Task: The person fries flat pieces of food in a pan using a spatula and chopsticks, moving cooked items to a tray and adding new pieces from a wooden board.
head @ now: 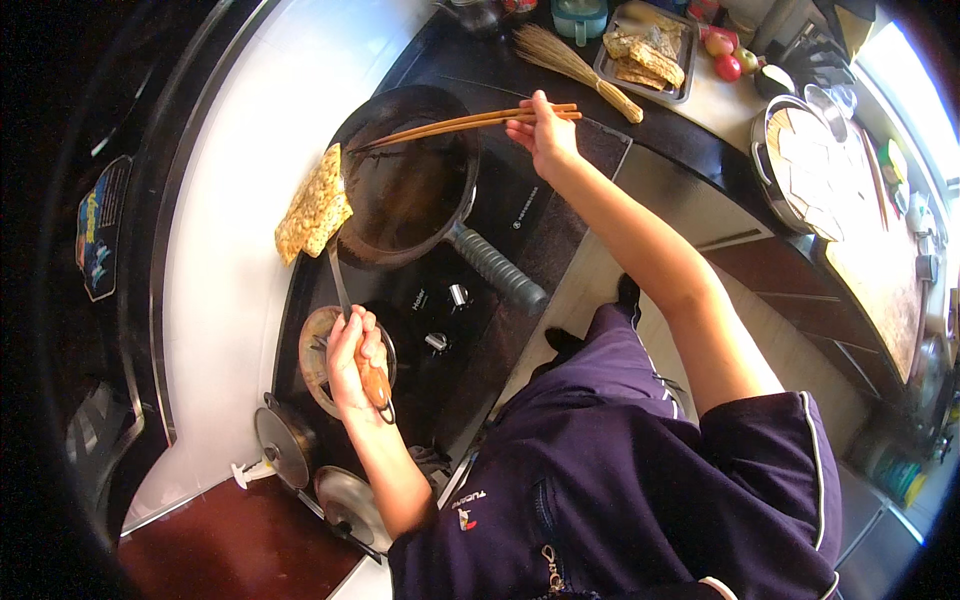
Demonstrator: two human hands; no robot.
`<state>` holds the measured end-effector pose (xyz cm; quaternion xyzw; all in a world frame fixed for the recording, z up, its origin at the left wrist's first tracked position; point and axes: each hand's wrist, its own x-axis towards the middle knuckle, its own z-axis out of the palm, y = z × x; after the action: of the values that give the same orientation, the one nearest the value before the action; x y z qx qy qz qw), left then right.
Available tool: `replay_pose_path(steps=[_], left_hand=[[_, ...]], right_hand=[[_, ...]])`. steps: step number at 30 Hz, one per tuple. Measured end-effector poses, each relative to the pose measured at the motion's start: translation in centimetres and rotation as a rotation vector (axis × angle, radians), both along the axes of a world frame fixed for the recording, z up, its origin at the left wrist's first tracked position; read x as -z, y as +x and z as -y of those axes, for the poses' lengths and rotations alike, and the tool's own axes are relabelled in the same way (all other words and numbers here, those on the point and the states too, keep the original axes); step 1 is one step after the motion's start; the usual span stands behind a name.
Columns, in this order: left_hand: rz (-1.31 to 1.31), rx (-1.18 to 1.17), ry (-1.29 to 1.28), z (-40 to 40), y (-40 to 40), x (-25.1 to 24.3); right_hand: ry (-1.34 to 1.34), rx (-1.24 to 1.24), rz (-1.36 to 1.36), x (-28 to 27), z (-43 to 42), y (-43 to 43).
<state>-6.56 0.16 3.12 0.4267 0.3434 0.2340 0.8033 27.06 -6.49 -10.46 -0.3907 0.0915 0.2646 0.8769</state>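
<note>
My left hand [351, 361] grips the wooden handle of a metal spatula [340, 281]. A folded, browned piece of flatbread [315, 206] rests on the spatula's blade, lifted by the left rim of a dark frying pan [409, 202]. The pan sits on a black gas cooktop, and its ribbed handle [496, 268] points towards me. A thin layer of oil seems to lie in it. In my right hand [551, 139] is a pair of wooden chopsticks [457, 122], their dark tips over the pan and just short of the flatbread.
Cooked flatbread pieces fill a metal tray [686, 71] at the back, beside a straw brush [574, 67] and several apples [724, 56]. A steamer pot [802, 165] with pale pieces stands on the right counter. Pot lids [283, 446] lean at lower left, near a second burner [315, 360].
</note>
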Motion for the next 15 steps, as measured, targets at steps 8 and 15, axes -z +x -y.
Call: replay_pose_path(steps=[8,15], left_hand=[[0.042,-0.011,-0.038,0.5,0.3,0.6],[0.057,-0.026,-0.115,0.9,1.2,0.5]], right_hand=[[0.060,-0.172,-0.041,0.5,-1.3,1.5],[0.123,-0.361,-0.020,-0.9,-1.3,0.8]])
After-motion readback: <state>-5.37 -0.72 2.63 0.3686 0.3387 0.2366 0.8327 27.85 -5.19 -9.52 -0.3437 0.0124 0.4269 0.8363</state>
